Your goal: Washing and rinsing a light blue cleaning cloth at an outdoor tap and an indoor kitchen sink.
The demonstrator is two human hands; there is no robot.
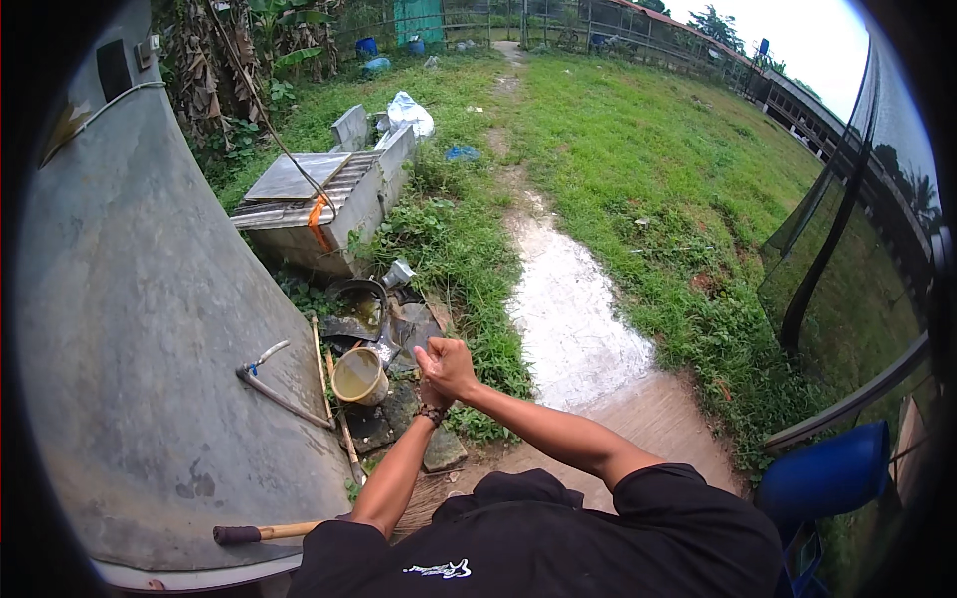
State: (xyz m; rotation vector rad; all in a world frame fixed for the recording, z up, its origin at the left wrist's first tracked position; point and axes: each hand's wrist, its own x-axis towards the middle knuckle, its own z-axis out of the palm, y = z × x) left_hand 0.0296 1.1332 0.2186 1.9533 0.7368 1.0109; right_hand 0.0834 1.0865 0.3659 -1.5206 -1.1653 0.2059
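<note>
My left hand [434, 392], with a beaded bracelet at its wrist, is mostly hidden beneath my right hand [448, 366]. The two hands touch in front of my body, the right one curled over the left with its thumb up. No tool shows in either hand. Beyond and to the left of them stands a bucket [359, 376] with murky liquid in it. A black basin [362, 310] holding dirty water lies behind the bucket.
A grey wall [164, 336] with a bent pipe [280, 396] rises at left; a wooden handle [288, 531] lies near its foot. A concrete block tank [359, 224] stands ahead. A whitened path [576, 321] runs through grass. Blue drum [822, 475] and black netting [822, 247] are at right.
</note>
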